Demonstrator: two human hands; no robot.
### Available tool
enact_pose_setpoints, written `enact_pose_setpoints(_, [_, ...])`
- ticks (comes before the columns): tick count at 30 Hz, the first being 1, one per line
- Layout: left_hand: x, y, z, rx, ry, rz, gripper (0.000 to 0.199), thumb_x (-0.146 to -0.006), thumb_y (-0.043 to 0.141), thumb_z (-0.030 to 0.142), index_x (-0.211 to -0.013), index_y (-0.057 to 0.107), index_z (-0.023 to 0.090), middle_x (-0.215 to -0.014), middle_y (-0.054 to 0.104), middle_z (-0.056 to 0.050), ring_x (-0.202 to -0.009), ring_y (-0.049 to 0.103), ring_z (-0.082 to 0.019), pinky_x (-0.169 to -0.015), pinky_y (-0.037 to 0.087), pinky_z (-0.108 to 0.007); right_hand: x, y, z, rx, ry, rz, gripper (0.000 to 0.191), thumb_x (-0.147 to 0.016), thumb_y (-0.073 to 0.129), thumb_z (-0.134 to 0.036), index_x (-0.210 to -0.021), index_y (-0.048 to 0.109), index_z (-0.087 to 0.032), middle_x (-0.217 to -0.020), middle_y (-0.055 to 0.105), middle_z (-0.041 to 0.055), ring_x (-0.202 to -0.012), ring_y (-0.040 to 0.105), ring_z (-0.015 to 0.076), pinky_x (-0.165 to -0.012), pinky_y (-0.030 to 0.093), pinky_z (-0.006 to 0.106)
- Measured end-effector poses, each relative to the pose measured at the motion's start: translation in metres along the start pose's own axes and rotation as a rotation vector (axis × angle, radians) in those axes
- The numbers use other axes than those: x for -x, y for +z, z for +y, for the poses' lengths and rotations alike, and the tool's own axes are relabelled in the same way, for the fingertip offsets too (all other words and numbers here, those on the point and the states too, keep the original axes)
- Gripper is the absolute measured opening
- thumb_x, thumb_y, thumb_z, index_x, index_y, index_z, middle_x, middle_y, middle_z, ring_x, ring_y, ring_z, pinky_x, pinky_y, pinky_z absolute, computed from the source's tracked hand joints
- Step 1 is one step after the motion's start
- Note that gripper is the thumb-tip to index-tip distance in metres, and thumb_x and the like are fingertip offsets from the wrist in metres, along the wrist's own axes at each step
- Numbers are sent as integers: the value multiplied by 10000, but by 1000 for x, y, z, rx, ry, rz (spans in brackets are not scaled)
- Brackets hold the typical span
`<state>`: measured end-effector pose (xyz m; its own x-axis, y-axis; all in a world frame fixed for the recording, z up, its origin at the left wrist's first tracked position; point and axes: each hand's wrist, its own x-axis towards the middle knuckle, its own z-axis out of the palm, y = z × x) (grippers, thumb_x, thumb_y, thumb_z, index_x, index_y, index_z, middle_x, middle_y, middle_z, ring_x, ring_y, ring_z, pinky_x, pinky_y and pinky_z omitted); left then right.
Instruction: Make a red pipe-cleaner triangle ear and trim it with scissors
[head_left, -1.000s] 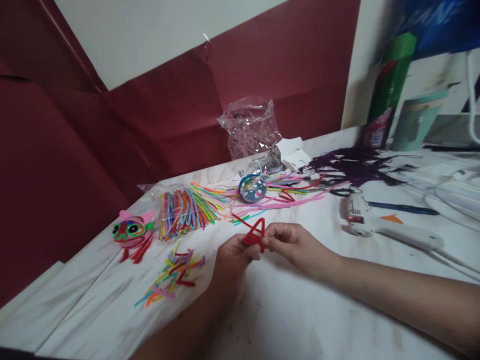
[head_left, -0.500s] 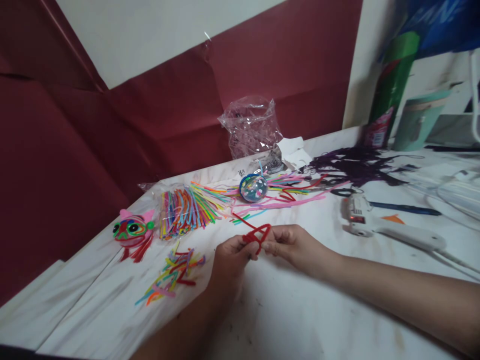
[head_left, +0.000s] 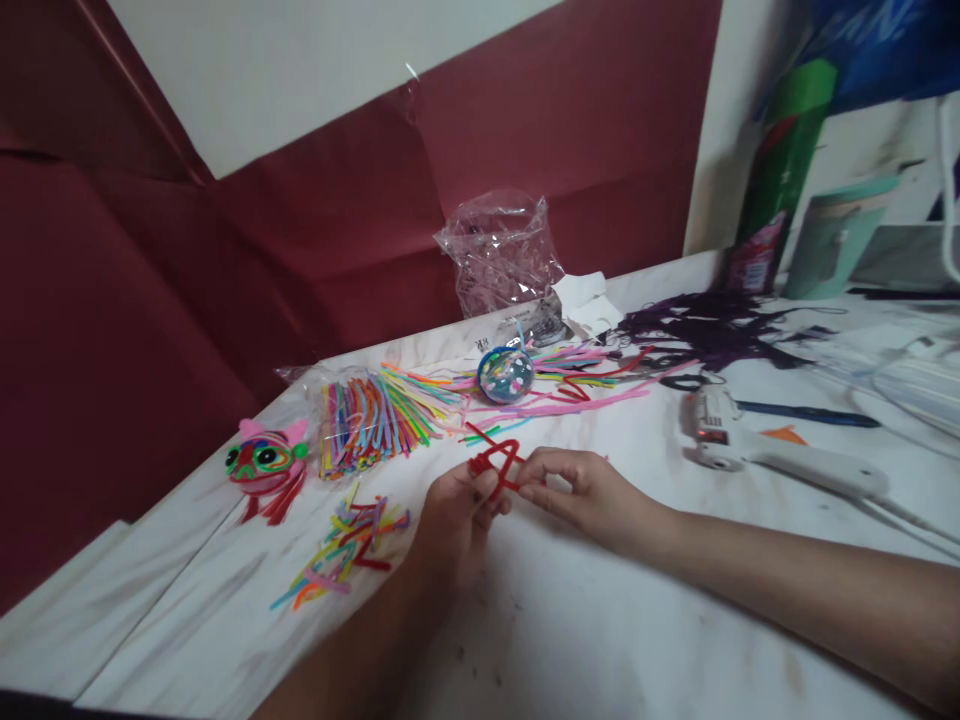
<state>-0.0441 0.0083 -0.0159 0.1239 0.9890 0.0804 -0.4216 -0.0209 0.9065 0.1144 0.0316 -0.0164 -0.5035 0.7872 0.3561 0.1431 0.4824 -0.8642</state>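
Pipe cleaner (head_left: 480,463), red, held above the worktop (head_left: 585,620): one part folded into a compact bunch gripped by the left hand (head_left: 450,508), the remainder loosely bent, pinched by the right hand's (head_left: 600,490) fingertips.

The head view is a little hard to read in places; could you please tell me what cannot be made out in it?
- Head view: how the folded red pipe cleaner ends in the left hand, hidden by the fingers.
- Head view: small print on the pink packet, blurred and too small.
- Head view: the far end of the white cord, cut off by the right edge.
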Motion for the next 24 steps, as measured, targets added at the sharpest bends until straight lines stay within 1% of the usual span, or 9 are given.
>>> enact_pose_setpoints(3, [-1,0,3,15,-46,-45,128,-668,645,231,-642,600,114,-559,473,19,-523,408,-73,-540,336,-231,0,-1,3,100,-107,12,113,-803,534,-212,-758,628,-169,-788,626,42,-762,566,151,-727,443,286])
enact_pose_setpoints(6, [0,2,4,-62,-131,-95,140,-622,669,229,-639,623,98,-554,496,8,-502,404,-70,-542,343,-240,-1,-4,7,244,-294,77,126,-825,504,-193,-781,619,-171,-782,605,63,-792,533,163,-723,431,296])
enact_pose_setpoints(9, [2,2,5,-169,-192,-76,162,-606,677,254,-621,633,99,-539,523,-2,-506,444,-83,-566,352,-249,-1,-7,12,416,-473,107,175,-850,450,-188,-774,605,-166,-711,590,66,-717,509,165,-669,407,304])
enact_pose_setpoints(11, [2,0,6,-235,-207,-46,166,-610,673,259,-652,649,101,-581,575,-24,-538,485,-100,-590,361,-255,-1,-8,14,447,-492,79,185,-855,437,-186,-771,601,-168,-678,599,55,-678,516,157,-665,399,307])
enact_pose_setpoints(14, [2,-2,8,-293,-175,-16,145,-603,668,227,-678,660,103,-605,608,-35,-568,511,-114,-603,365,-255,0,-7,11,274,-314,42,150,-841,457,-201,-798,598,-173,-741,635,47,-720,563,153,-688,424,293])
enact_pose_setpoints(17, [3,-3,8,-355,-140,-43,107,-600,669,212,-602,631,112,-554,598,-24,-564,512,-119,-603,362,-254,-2,-6,3,-113,-79,1,137,-830,475,-272,-805,564,-171,-753,650,34,-705,605,149,-678,456,287])
enact_pose_setpoints(20, [3,-2,7,-458,-130,-59,121,-613,669,219,-576,606,123,-562,607,-22,-570,515,-124,-601,362,-254,-5,-6,-1,-491,88,-6,183,-791,532,-352,-826,505,-175,-651,634,-3,-591,610,139,-600,466,282])
enact_pose_setpoints(22, [4,-2,6,-516,-119,-32,124,-614,668,216,-568,596,126,-559,602,-15,-557,506,-118,-587,360,-249,-8,-7,0,-608,150,14,243,-725,612,-359,-835,506,-169,-626,627,-17,-567,601,130,-577,460,267])
enact_pose_setpoints(24, [4,-1,5,-568,-122,-16,133,-614,669,218,-560,593,124,-544,594,-8,-531,489,-105,-562,351,-239,-9,-6,3,-614,197,27,253,-672,662,-347,-770,539,-148,-619,624,-13,-565,587,116,-576,451,251])
